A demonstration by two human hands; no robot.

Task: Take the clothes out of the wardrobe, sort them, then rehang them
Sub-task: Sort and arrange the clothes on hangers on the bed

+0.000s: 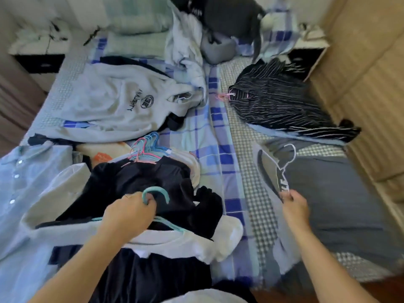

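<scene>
My left hand (pixel 129 212) grips the hook of a teal hanger (pixel 156 194) that carries a white garment (pixel 185 241), lying over a black garment (pixel 153 182) near the front of the bed. My right hand (pixel 295 204) pinches the shoulder of a white wire hanger (pixel 284 162) holding a grey garment (pixel 332 204) on the right side of the bed. A bundle of pink and blue hangers (pixel 146 147) lies just beyond the black garment.
A white printed hoodie (pixel 122 101) lies at the left rear, a black striped shirt (pixel 277 101) on a pink hanger at the right rear, a light blue shirt (pixel 24 189) at the left. Checked bedding (pixel 218 149) runs down the middle. A tan wall (pixel 371 84) borders the right.
</scene>
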